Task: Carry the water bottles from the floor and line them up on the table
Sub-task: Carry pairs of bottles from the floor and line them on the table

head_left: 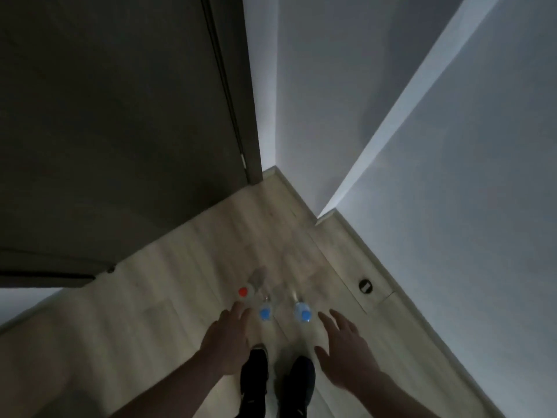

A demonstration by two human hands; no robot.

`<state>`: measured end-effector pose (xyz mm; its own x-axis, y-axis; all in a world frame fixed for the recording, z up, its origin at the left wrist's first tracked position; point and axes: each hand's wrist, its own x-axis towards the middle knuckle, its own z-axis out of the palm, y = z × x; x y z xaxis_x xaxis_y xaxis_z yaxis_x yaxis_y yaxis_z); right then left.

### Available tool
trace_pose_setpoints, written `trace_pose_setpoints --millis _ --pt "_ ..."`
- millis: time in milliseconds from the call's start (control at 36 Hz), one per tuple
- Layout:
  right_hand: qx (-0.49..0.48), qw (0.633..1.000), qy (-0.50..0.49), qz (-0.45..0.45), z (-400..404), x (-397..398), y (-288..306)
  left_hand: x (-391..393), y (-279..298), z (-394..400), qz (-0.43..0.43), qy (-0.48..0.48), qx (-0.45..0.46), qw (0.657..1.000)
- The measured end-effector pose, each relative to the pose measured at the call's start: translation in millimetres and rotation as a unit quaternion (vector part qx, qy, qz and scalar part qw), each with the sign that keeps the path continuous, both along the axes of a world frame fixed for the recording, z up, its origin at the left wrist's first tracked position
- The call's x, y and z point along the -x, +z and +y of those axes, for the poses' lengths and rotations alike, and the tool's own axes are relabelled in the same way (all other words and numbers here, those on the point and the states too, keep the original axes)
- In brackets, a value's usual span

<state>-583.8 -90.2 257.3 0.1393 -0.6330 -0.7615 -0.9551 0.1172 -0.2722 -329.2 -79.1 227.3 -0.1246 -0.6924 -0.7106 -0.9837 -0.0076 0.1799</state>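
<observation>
Three clear water bottles stand upright on the pale wood floor in front of my feet. One has a red cap (243, 292); the other two have blue caps, one in the middle (265, 313) and one to the right (303, 312). My left hand (228, 339) reaches down with straight fingers, its tips just below the red-capped bottle and left of the middle one. My right hand (343, 348) is spread, its fingers close to the right blue-capped bottle without touching it. Neither hand holds anything. No table is in view.
A dark door (120, 131) fills the left side, with a small stopper (110, 270) at its lower edge. White walls (452, 176) and a skirting board form a corner on the right. A round black floor fitting (365, 286) lies near the skirting. My black shoes (275, 384) are below.
</observation>
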Motion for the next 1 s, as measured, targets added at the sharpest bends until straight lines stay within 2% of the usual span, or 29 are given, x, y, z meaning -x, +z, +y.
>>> trace_pose_setpoints --millis 167,306,528,611,778,889,1000 --pt "-0.03 0.999 -0.032 0.015 -3.0 2.3 -118.5 7.0 -118.8 -5.7 -0.028 -0.022 -0.039 0.999" --pt "-0.028 0.998 -0.057 0.014 -3.8 -3.5 -198.9 21.2 -198.0 -7.7 -0.015 -0.029 -0.038 0.999" --pt "-0.019 0.995 -0.101 0.004 -0.1 -25.0 -281.4 33.8 -271.1 -1.3 -0.032 -0.037 -0.034 0.998" --pt "-0.002 0.988 -0.151 0.005 -1.2 -29.0 -299.3 39.5 -280.9 -4.1 -0.041 -0.044 -0.026 0.998" --pt "0.002 0.985 -0.172 0.018 -2.3 -27.4 -306.7 43.6 -283.2 -9.2 -0.058 -0.055 -0.005 0.997" --pt "0.011 0.982 -0.188 -0.003 -1.5 -22.3 -266.6 40.0 -244.7 -12.0 -0.046 -0.048 0.025 0.997" --pt "0.02 0.976 -0.211 -0.056 7.5 -15.0 -186.3 36.4 -162.1 -6.4 0.009 -0.041 0.04 0.998"
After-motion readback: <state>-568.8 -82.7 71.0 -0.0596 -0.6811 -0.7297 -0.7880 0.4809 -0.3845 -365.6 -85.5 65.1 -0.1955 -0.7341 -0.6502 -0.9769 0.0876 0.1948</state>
